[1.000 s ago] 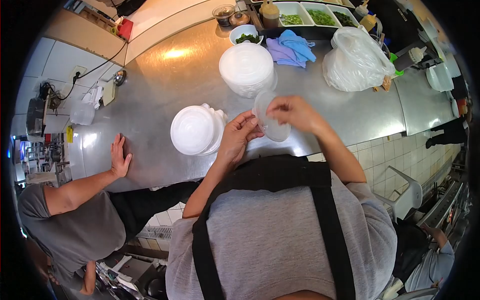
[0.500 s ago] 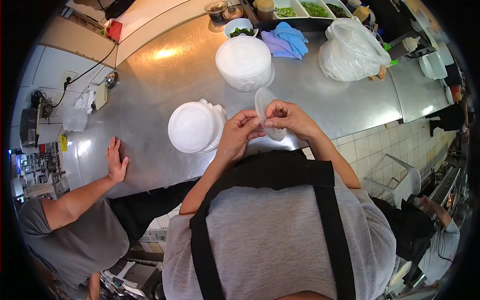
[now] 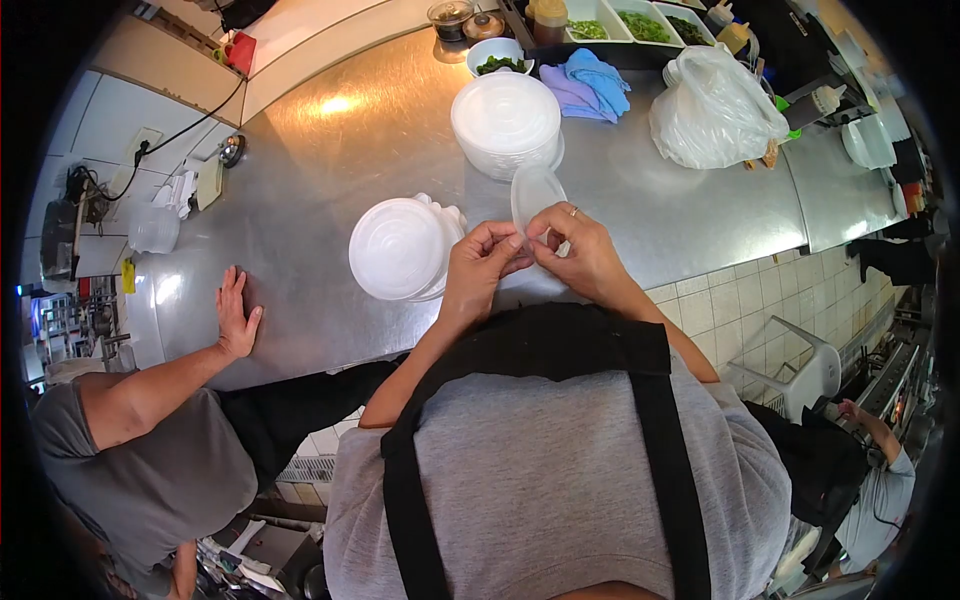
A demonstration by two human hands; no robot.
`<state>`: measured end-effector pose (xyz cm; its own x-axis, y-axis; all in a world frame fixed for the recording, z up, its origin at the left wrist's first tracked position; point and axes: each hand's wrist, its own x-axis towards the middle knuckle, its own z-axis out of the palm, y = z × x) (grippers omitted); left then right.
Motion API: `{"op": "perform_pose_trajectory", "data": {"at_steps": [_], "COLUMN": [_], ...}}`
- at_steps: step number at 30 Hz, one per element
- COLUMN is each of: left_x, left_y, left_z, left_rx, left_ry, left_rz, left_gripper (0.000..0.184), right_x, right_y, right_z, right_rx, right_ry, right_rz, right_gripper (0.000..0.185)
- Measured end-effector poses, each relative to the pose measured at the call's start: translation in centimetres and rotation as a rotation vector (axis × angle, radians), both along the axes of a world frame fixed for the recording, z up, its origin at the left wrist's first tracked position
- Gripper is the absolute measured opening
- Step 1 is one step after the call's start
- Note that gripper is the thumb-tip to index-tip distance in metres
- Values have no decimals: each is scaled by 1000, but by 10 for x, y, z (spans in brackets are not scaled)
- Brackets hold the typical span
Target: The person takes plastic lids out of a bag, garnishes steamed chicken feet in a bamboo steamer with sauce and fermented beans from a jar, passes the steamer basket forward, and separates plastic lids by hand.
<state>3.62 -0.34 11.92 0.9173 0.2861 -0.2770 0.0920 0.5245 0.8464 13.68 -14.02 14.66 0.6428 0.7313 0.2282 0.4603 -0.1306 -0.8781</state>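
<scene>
Left hand (image 3: 485, 265) nearly closed on lid (image 3: 537, 193)

This is a commercial kitchen, judging by the long stainless-steel tabletop (image 3: 310, 220) running across the view. At one o'clock, white trays (image 3: 648, 28) hold chopped greens, and a squeeze bottle (image 3: 828, 99) lies at two. A bowl of dark leaves (image 3: 495, 62) sits at twelve, beyond stacked round plastic containers (image 3: 506, 115) in catering numbers. White tiles cover the wall (image 3: 110, 120) at ten o'clock and the floor (image 3: 725, 305) at three. Other people are here, one (image 3: 150, 440) at eight o'clock and another (image 3: 880, 500) at four.
</scene>
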Motion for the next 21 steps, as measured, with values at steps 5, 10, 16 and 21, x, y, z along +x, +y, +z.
{"op": "perform_pose_trajectory", "data": {"at_steps": [5, 10, 16, 21], "left_x": [0, -1, 2, 2], "left_y": [-5, -15, -20, -18], "left_z": [8, 21, 14, 11], "left_rx": [238, 556, 785, 806], "left_ry": [-40, -37, -75, -51], "left_rz": [16, 44, 111, 108], "left_gripper": [14, 18, 23, 21], "right_x": [-6, -5, -7, -7], "right_y": [2, 1, 1, 3], "right_z": [7, -16, -12, -16], "right_rx": [22, 71, 37, 65], "right_ry": [-16, 176, 235, 230], "right_rz": [-70, -136, -143, -184], "right_gripper": [10, 10, 11, 12]}}
